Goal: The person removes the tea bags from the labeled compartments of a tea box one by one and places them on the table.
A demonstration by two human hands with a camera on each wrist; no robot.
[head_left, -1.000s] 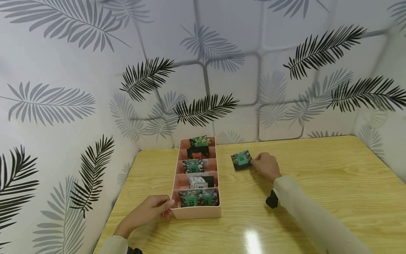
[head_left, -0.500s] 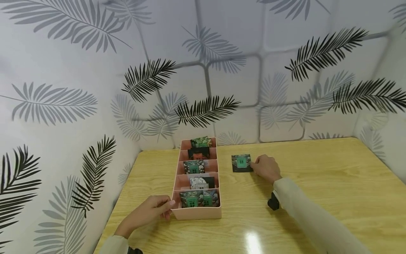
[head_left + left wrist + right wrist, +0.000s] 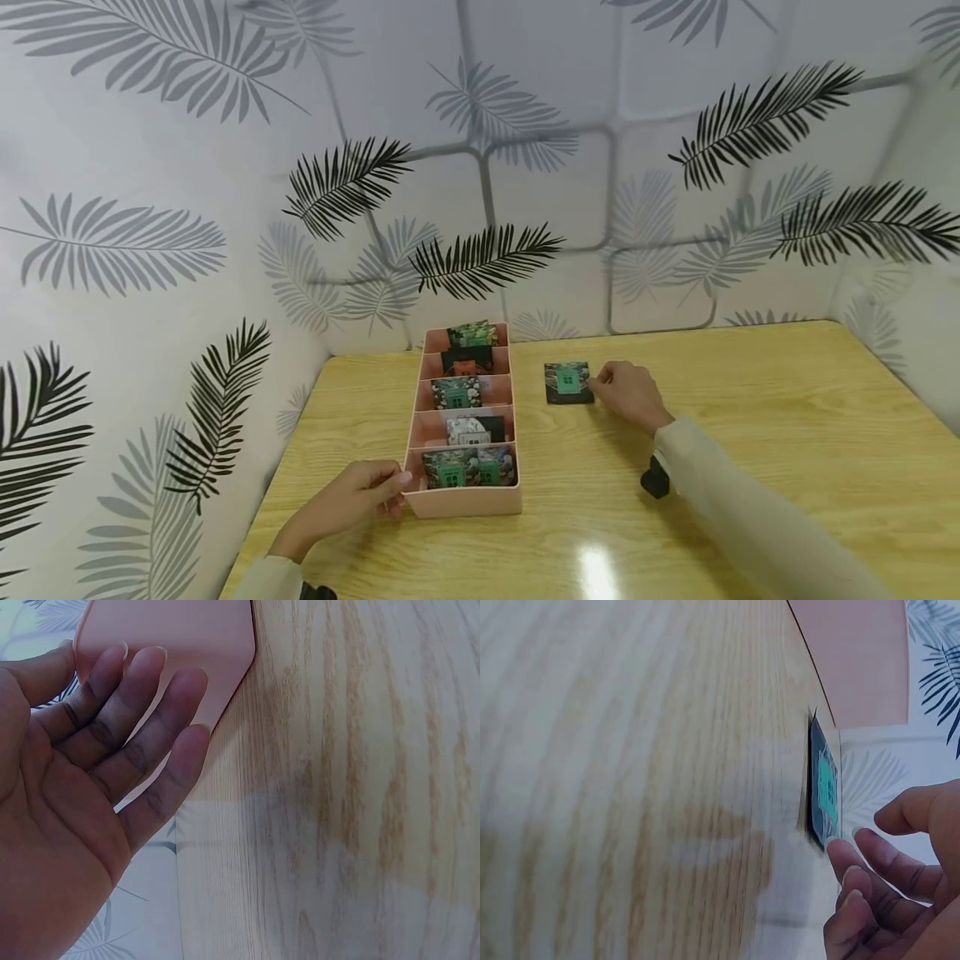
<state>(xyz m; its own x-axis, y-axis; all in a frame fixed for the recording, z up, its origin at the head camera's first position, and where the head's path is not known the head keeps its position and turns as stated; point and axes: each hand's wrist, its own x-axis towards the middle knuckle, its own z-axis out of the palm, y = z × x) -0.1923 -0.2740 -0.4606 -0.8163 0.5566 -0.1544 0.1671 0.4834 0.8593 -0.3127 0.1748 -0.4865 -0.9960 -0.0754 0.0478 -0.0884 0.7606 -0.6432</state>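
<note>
A flat, dark sachet [image 3: 568, 382] with a green label lies on the table to the right of a pink organizer box [image 3: 467, 502]. My right hand [image 3: 628, 395] is at the sachet's right edge. In the right wrist view, a fingertip [image 3: 834, 841] touches the near end of the sachet, while the thumb stands apart from it. My left hand [image 3: 358, 498] holds the near left corner of the box, its thumb at the rim. The left wrist view shows the other fingers [image 3: 184, 694] loosely bent along the outside wall.
Several compartments divide the box, each with sachets, such as the green-labelled ones [image 3: 453, 473] in the nearest and the black and red ones [image 3: 467, 360] farther back. The box's far end is close to the leaf-patterned wall [image 3: 540, 192]. The wooden table [image 3: 757, 417] extends to the right.
The sachet was tilted at an angle a second ago and has turned to lie straight beside the box. My right hand has barely shifted. The left hand and box have stayed put.
</note>
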